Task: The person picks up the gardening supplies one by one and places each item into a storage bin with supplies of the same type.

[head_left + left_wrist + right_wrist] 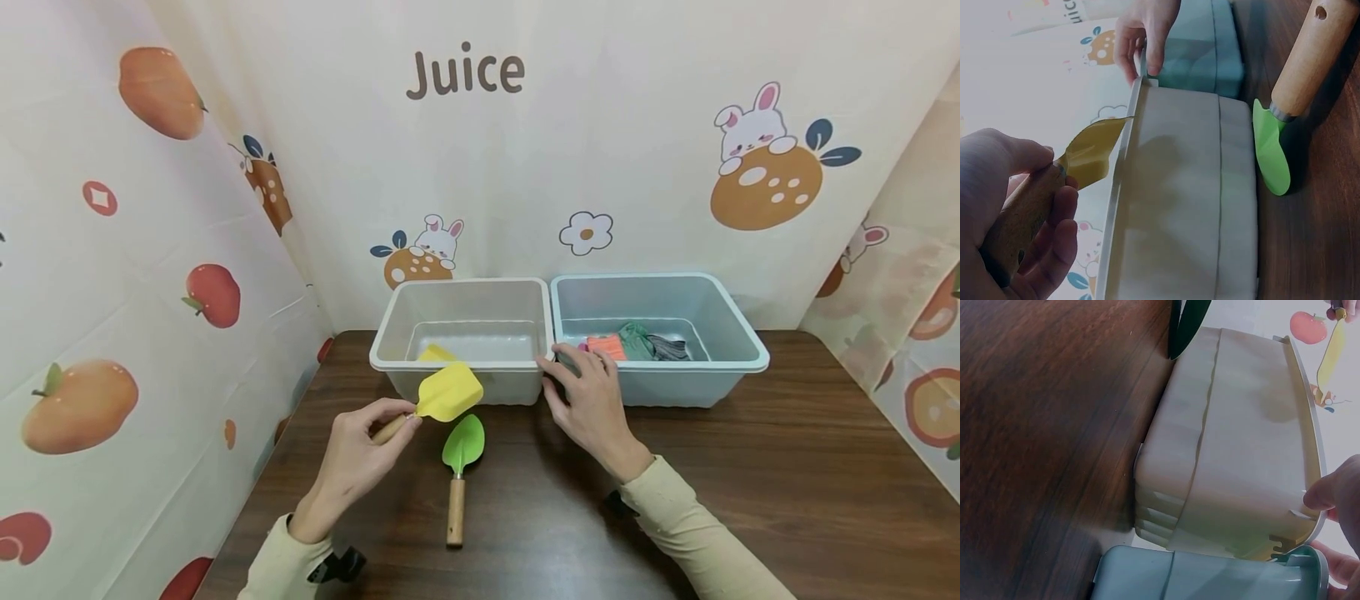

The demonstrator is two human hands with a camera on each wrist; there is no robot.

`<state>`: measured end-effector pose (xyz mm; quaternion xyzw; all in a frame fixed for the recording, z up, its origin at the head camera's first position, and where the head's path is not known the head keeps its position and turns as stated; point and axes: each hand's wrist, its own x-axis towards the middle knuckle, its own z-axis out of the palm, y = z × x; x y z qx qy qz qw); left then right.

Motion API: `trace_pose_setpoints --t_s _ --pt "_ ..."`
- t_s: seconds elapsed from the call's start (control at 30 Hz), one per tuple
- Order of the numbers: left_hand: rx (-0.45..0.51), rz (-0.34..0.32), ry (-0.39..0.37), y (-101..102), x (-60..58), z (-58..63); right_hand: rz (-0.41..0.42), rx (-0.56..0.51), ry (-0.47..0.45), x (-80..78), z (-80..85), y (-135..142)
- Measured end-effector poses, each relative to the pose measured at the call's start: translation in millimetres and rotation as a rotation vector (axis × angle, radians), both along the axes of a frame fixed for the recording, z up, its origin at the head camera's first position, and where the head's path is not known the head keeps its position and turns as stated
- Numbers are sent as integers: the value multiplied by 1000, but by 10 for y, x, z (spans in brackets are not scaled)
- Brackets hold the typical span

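My left hand [365,450] grips the wooden handle of a yellow hand trowel [450,392], its blade at the front rim of the white bin [465,367]. Part of another yellow thing [435,353] shows inside that bin. At the white bin's right front corner, my right hand [590,406] touches the rim with thumb and fingers, beside the light blue bin [667,385]. On the table, a green hand trowel [463,446] with a wooden handle lies in front of the white bin. In the left wrist view the left fingers [1063,240] curl round the handle.
Inside the blue bin lie an orange cloth-like piece [606,347], a green one [636,340] and a dark grey one [667,348]. Both bins stand side by side on the dark wooden table [540,533], against a printed curtain [525,167].
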<state>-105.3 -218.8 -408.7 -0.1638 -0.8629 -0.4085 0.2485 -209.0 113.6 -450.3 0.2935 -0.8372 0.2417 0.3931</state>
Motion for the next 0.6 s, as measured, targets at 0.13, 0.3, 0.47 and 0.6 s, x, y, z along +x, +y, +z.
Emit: trace_pose_setpoints --t_s 0.13,0.3,0.47,0.6 --pt "0 -1 2 -10 -37 -12 3 -3 0 5 -4 -6" --pt "18 2 0 -23 -74 -19 4 -2 4 2 -16 -6" --pt "19 5 -14 -43 -101 -19 4 -2 4 3 -13 -10" --pt "24 -1 -22 -46 -121 -15 4 -3 -1 1 -10 -12"
